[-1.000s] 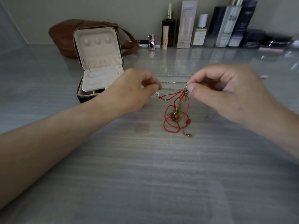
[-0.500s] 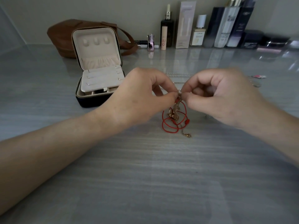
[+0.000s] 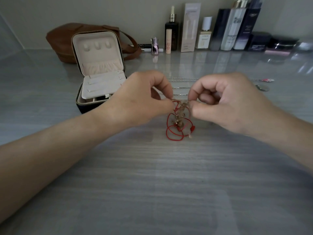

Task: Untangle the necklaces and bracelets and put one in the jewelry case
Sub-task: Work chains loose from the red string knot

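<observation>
Pinching in from both sides, the left hand (image 3: 140, 99) and right hand (image 3: 225, 100) each nip the top of the tangle of red cord and gold chain (image 3: 179, 121) between thumb and forefinger. Its loops hang down to the grey table (image 3: 152, 184). The jewelry case (image 3: 100, 68) stands open at left, just behind the left wrist. Thin silver chains (image 3: 181, 80) lie beyond the knuckles.
</observation>
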Motion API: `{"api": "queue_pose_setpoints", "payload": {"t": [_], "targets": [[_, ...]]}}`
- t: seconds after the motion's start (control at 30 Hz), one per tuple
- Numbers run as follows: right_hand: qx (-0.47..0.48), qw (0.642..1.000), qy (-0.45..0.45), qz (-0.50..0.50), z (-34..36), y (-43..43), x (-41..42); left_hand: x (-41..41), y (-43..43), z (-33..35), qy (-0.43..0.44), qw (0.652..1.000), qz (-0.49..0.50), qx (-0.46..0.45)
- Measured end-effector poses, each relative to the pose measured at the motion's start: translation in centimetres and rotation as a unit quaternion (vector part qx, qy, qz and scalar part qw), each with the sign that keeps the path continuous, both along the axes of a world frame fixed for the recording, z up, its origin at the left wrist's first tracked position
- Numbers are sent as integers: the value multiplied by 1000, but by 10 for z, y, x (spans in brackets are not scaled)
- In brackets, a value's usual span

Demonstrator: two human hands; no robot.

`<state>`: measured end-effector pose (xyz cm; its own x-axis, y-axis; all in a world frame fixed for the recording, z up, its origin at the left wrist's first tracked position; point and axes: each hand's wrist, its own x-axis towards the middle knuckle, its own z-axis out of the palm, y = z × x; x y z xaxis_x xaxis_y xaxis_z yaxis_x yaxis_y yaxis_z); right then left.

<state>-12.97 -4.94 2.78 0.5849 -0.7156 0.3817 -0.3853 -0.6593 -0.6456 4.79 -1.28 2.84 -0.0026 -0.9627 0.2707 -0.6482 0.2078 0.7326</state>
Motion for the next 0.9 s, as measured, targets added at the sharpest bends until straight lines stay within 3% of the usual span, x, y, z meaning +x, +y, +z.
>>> {"api": "queue_pose_setpoints", "payload": {"t": [0.07, 0.23, 0.37, 0.47, 0.63, 0.9], "targets": [[20, 1000, -19, 9, 1, -4, -3, 6, -4, 1, -15, 999, 13, -38], [53, 998, -31, 28, 3, -9, -6, 3, -4, 0, 72, 996, -27, -44], [65, 997, -33, 40, 3, -6, -3, -8, 5, -5, 27, 995, -90, -36], [72, 996, -36, 37, 4, -6, -2, -7, 5, -4, 11, 996, -78, -45], [91, 995, -25, 23, 5, -8, -3, -5, 3, 0, 64, 996, -49, -41], [58, 998, -10, -2, 6, -6, -3, -5, 4, 2, 75, 996, -53, -16]]}}
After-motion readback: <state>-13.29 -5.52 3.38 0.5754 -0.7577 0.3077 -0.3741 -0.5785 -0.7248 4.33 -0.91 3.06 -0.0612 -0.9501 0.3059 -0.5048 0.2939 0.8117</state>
